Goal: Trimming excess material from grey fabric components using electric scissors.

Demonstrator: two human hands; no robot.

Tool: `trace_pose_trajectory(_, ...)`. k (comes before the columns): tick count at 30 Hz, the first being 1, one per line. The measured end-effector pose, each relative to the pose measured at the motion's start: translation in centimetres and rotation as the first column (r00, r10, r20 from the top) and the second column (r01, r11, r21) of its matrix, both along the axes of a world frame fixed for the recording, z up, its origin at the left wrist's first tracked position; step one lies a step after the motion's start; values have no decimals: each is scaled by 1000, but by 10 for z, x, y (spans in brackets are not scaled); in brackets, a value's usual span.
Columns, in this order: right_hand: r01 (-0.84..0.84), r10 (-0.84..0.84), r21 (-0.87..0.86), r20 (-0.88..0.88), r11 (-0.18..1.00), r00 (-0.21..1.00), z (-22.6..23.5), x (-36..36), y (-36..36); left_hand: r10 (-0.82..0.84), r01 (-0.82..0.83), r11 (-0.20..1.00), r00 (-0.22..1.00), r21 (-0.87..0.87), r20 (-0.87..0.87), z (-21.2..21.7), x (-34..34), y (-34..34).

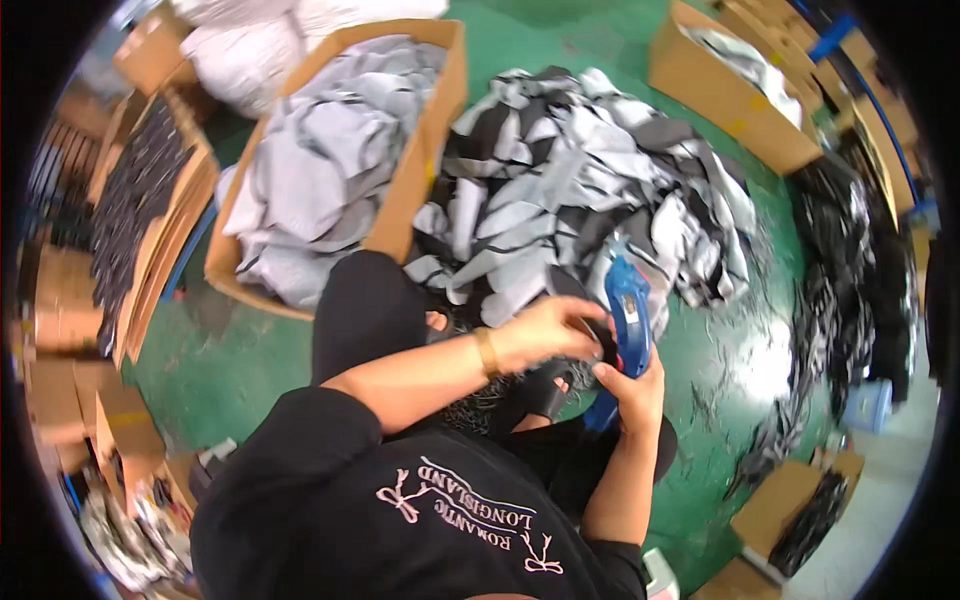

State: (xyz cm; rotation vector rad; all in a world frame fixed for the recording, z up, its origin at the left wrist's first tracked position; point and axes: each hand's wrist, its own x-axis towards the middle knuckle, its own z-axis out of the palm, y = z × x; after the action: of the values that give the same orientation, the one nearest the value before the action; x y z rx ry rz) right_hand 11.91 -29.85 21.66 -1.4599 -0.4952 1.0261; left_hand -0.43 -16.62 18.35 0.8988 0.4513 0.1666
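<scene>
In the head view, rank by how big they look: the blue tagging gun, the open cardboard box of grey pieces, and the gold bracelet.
1. Cardboard box of grey pieces
2. Blue tagging gun, though nearer the camera
3. Gold bracelet

A big brown cardboard box [415, 170] full of grey bags stood at the upper left, another brown box [725, 100] at the upper right, and white sacks [240, 45] behind the first.

Blue tagging gun [628, 320] upright, gripped above the lap.
</scene>
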Motion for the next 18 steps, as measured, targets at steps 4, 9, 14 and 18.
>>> trace_pose_trajectory(4,-21,45,-136,171,990,984,-2,-14,-5,-26,126,779,985,614,-170,19,-15,-16)
trace_pose_trajectory(9,-63,71,-59,142,996,987,-8,-26,-21,-8,28,88,1000,996,-27,23,-58,-14)
trace_pose_trajectory(14,-30,74,209,-204,978,976,4,-36,-32,-515,456,794,856,401,46,29,-99,-18)
trace_pose_trajectory(18,33,45,236,-317,971,947,-8,-30,-36,-326,328,945,939,8,112,-7,-127,-27)
